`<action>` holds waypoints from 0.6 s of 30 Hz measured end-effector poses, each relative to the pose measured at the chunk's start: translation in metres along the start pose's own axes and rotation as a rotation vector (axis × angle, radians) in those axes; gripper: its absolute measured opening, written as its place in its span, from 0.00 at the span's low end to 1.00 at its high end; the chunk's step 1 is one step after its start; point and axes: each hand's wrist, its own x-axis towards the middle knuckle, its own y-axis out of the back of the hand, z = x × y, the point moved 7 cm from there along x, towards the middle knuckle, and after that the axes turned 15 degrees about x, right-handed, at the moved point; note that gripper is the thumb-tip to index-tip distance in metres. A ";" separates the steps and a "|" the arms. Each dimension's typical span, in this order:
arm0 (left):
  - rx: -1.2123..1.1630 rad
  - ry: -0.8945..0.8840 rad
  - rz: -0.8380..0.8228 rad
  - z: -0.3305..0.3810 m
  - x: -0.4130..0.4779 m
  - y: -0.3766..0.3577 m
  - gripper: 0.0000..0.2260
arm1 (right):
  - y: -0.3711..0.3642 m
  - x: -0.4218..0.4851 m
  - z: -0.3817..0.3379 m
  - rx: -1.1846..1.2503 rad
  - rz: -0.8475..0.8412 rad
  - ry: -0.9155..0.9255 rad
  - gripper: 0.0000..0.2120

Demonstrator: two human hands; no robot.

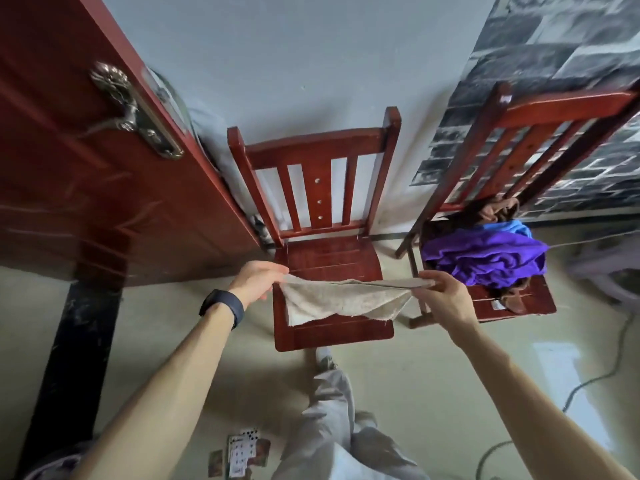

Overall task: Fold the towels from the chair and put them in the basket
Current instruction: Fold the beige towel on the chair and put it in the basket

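Over the red wooden chair seat at frame centre, left hand and right hand pinch the soft, light beige terry towel by its top corners, likely the best hold.

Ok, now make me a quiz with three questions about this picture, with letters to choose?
1. Where is the towel pile? A) floor B) right chair C) door handle
2. What colour is the held towel? A) beige B) green C) black
3. What are the left hand and right hand doing? A) hanging idle B) pressing the wall C) each pinching a towel end
Answers: B, the pile sits on that chair; A, the stretched cloth is beige; C, fingers pinch both ends.
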 end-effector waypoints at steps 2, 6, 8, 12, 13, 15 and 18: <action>0.264 -0.162 0.018 0.018 -0.009 0.011 0.11 | 0.005 -0.012 -0.026 -0.253 -0.021 0.195 0.16; 0.587 -0.314 0.294 0.030 -0.021 0.034 0.10 | 0.011 -0.025 -0.054 -0.596 0.039 0.645 0.08; 0.705 -0.370 0.398 0.030 -0.020 0.036 0.11 | 0.010 -0.023 -0.056 -0.646 0.031 0.794 0.07; 1.016 -0.661 0.563 0.034 -0.018 0.027 0.10 | 0.001 -0.015 -0.055 -0.811 -0.031 0.955 0.08; 1.103 -0.746 0.595 0.032 -0.018 0.022 0.13 | -0.001 -0.011 -0.052 -0.861 -0.045 0.948 0.09; 1.193 -0.882 0.639 0.026 -0.014 0.013 0.15 | -0.006 0.001 -0.044 -0.958 -0.088 0.906 0.09; 1.275 -0.890 0.604 0.024 0.003 0.006 0.10 | -0.016 0.023 -0.046 -1.071 -0.152 0.835 0.14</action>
